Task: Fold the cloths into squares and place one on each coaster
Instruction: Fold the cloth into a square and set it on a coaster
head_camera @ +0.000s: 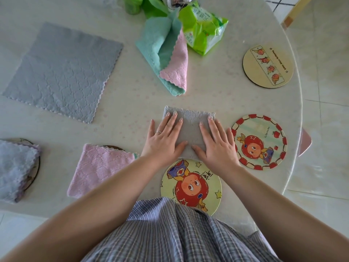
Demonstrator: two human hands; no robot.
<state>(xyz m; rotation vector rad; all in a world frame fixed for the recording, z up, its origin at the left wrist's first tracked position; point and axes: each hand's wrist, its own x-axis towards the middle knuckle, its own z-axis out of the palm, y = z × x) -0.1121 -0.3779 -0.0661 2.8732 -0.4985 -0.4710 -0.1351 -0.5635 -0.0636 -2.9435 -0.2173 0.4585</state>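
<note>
Hands (164, 138) flat on upright-lying grey cloth (190, 127)

Materials and Surface Finish

The folded grey cloth (188, 127) is matt, fuzzy pile. The spread grey cloth (62, 72) shows an embossed, quilted weave with scalloped edges. The pink cloth (102, 167) is plush. The coasters (259, 141) look smooth and printed, with a slight sheen. The table (132, 95) is glossy and speckled. The green packet (204, 29) is shiny plastic film.

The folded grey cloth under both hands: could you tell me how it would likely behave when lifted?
The folded grey cloth looks like soft terry, so it would probably sag and unfold if lifted by one edge. It seems light. Both the left hand and the right hand press it flat, which suggests it springs open.
</note>
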